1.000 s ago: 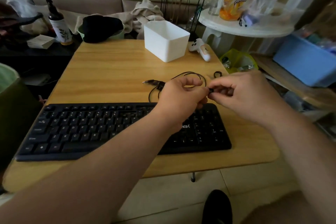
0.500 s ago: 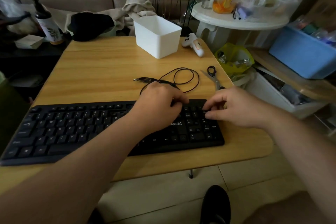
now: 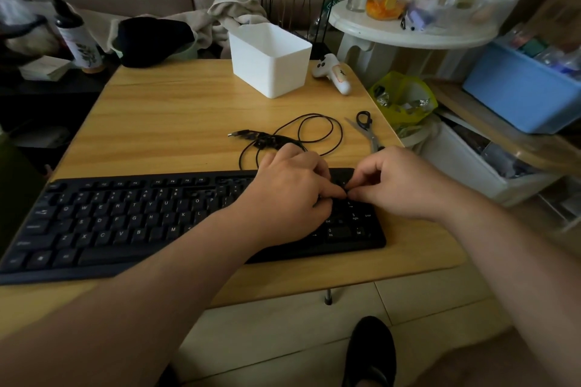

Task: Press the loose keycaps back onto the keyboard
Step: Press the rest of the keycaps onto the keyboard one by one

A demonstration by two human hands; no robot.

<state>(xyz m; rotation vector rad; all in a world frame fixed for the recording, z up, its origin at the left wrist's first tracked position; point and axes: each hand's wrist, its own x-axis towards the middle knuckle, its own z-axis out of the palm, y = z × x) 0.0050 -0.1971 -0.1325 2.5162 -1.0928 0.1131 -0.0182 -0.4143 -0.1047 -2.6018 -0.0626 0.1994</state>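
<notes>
Hands—2: left (image 3: 292, 188) & right (image 3: 399, 182), fingers curled on 1 keyboard (image 3: 125, 223)—grip contents can't tell.

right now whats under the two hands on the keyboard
The keyboard's number-pad end lies under both the left hand and right hand. Their fingertips meet there; any keycap beneath is covered.

A white rectangular plastic bin (image 3: 271, 60) is set near the far edge of the light wooden table (image 3: 163, 116). Just beside it a white handheld controller (image 3: 332, 73) is laid. A coiled black cable (image 3: 309, 135) and black-handled metal scissors (image 3: 367, 130) are seen nearer the front.
</notes>
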